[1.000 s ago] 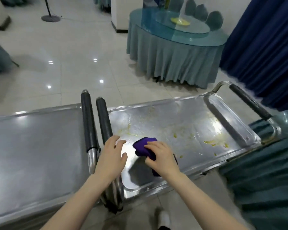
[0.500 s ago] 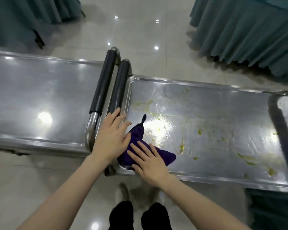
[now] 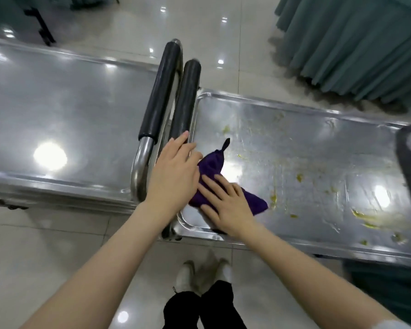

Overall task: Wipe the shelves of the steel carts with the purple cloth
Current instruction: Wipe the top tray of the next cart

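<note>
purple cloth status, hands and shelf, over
Right hand flat, pressing purple cloth onto cart shelf. Left hand flat over its left rim. Yellow smears across shelf, nothing blocking.

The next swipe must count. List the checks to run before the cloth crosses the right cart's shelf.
1. Right hand flat on the purple cloth: ok.
2. Cloth lying on the right cart's shelf: ok.
3. Left hand braced at the shelf's rim beside the black handle: ok.
4. Shelf free of yellow smears: not ok, several lie right of the cloth.
5. Cloth's underside clean: cannot tell.
</note>
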Demonstrator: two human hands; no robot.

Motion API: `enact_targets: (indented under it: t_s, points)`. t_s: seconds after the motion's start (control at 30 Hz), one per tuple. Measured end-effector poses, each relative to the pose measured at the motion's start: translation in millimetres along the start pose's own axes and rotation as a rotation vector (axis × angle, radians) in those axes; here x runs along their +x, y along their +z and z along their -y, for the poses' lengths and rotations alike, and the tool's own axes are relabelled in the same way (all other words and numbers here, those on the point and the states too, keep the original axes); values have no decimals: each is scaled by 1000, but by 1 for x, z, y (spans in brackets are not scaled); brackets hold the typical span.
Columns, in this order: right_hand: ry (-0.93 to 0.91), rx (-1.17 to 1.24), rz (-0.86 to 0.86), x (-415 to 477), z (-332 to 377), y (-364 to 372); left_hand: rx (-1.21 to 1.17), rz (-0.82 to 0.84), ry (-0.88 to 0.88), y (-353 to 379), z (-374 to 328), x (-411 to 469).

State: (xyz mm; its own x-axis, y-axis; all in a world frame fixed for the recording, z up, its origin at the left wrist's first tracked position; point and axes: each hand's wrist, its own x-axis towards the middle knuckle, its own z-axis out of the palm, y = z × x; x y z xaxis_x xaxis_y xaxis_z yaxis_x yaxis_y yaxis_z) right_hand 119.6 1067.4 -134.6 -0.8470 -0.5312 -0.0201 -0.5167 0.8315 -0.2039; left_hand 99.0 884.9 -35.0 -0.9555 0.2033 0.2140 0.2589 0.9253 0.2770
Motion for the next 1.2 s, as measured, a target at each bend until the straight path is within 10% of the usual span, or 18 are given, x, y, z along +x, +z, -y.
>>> enact_targets:
  t_s: [0.2,0.43,0.8,1.03,1.2]
  points:
    - [-80,-74,94,-9,-15,3,7,39,11,-2,2,0]
    - [426,-66,-14,106,-78,-2,95,58,25,10,3,-2]
    - [52,17,75,-66,-51,2,-170,81,-96,71,-59,-10]
    - [469,-66,-15,53,-143,-19,-289,152,-80,137,-49,-41]
    - [376,-45,-47,0,-117,-11,-167,197,-24,144,-52,-41]
